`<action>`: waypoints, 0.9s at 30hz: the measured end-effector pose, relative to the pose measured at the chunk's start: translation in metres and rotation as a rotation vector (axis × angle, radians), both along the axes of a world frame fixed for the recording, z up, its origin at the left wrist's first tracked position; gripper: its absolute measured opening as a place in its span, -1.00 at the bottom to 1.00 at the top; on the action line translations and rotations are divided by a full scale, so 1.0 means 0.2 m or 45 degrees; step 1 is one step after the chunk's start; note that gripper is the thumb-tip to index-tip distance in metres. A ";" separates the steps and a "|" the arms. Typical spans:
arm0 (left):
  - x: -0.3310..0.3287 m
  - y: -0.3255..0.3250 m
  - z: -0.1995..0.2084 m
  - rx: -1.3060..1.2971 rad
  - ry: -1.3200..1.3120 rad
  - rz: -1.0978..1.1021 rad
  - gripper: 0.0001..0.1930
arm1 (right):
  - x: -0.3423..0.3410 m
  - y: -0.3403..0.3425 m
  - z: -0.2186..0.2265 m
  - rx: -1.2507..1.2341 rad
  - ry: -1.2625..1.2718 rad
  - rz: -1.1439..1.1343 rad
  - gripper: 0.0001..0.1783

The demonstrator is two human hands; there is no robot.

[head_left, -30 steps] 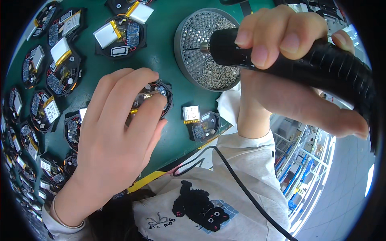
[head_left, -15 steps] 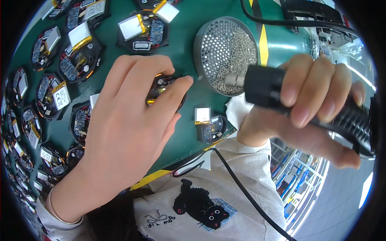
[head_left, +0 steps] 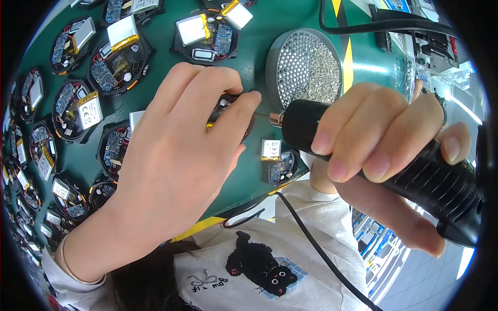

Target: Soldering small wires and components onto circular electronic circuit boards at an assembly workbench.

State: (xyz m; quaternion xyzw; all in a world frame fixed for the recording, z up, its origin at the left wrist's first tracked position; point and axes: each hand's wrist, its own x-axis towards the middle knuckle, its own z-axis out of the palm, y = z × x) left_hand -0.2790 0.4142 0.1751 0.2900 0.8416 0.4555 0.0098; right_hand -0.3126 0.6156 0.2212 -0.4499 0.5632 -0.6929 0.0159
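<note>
My left hand [head_left: 179,137] is curled over a small round black device housing [head_left: 224,106] on the green mat, thumb and fingers gripping its rim. Most of the housing is hidden under the hand; a bit of circuitry and a yellow strip show between the fingers. In my right hand [head_left: 378,135] is a black electric screwdriver [head_left: 415,168], its fingers wrapped round the ribbed body. The thin bit points left and its tip reaches the housing's edge beside my left fingers. Just beyond the screwdriver's nose is a round grey tray [head_left: 293,67] with a perforated plate and many small screws [head_left: 324,75].
Open round housings with circuit boards and silver battery packs [head_left: 194,31] crowd the left and far side of the green mat [head_left: 249,176]. Another small housing [head_left: 282,166] lies near the front edge. Black cables run across the far right and down over my shirt.
The screwdriver has swung left and nearer, from over the screw tray to the housing, and its thin bit now shows. My left hand keeps its grip; the whole view has shifted slightly.
</note>
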 end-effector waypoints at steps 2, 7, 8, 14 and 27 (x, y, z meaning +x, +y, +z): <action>0.00 0.00 -0.01 -0.003 0.017 0.010 -0.41 | 0.00 0.02 0.01 -0.001 -0.003 -0.009 -0.08; 0.00 0.01 -0.01 0.002 0.032 0.017 -0.42 | 0.00 0.02 0.03 0.033 0.022 -0.033 -0.11; 0.00 0.01 -0.01 0.015 0.046 0.018 -0.42 | 0.00 0.00 0.02 0.040 0.020 -0.021 -0.12; 0.01 0.01 0.00 -0.037 0.043 0.042 -0.46 | 0.00 -0.01 0.07 0.314 -0.249 0.029 -0.49; 0.06 0.01 0.25 -0.836 0.401 0.204 -0.65 | -0.04 0.16 0.04 -0.038 0.001 -0.082 -0.02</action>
